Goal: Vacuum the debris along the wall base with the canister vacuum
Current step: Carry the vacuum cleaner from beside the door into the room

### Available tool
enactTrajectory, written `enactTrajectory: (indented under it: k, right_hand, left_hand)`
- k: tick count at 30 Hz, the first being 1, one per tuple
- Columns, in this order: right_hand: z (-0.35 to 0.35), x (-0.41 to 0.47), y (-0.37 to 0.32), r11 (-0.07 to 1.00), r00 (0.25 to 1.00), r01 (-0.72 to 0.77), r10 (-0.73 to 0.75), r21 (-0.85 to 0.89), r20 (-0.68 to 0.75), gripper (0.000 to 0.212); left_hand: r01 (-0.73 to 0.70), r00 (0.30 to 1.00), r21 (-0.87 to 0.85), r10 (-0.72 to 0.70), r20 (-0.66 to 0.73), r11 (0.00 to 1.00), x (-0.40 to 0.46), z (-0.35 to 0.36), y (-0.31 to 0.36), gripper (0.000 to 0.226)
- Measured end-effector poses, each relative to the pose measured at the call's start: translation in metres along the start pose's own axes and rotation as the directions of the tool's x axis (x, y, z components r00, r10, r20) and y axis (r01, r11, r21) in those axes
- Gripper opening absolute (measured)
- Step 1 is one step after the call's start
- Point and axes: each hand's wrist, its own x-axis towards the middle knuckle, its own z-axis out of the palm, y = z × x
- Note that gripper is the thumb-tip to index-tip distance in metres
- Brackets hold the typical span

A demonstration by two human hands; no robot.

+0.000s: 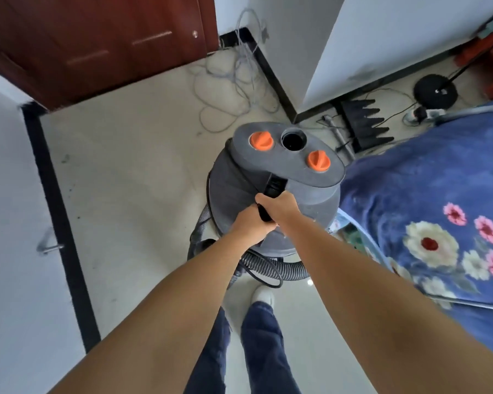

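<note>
The floor [143,172] runs pale from the door [91,46] down past the person's feet, edged on the left by a dark skirting [54,194] under a white wall. Specks of debris [69,177] lie on the tiles close to that skirting, so the cleaning looks barely begun, if at all: the dirt is there to be picked up and no nozzle is anywhere near it.

The vacuum [276,189] stands in the middle of the floor, just beside a flowered blanket [439,200] on the right and well apart from the left wall. Its hose [271,268] lies coiled at its base near the feet, undeployed. My reading is that the canister is being carried or shifted into place first.

Both hands are wrapped round the black handle [269,199] on top of the canister. The left hand [249,224] grips its near end, fingers curled tight; the right hand [278,206] clamps it just beyond, touching the left.
</note>
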Motion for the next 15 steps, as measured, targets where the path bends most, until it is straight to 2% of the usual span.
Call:
enactTrajectory:
  k: [7, 13, 15]
  right_hand:
    - [0.026, -0.05, 0.054, 0.996, 0.997, 0.07, -0.068, -0.047, 0.031, 0.032]
    - [0.045, -0.094, 0.108, 0.991, 0.991, 0.123, -0.12, -0.056, 0.056, 0.022]
    - [0.049, -0.106, 0.13, 0.99, 0.989, 0.131, -0.127, -0.05, 0.079, 0.026]
  left_hand:
    - [0.008, 0.998, -0.072, -0.012, -0.06, 0.997, -0.061, 0.041, -0.044, 0.031]
    - [0.043, 0.995, -0.196, -0.06, -0.083, 0.98, -0.107, 0.087, -0.088, 0.039]
    - [0.058, 0.992, -0.224, -0.082, -0.099, 0.973, -0.127, 0.106, -0.1, 0.039]
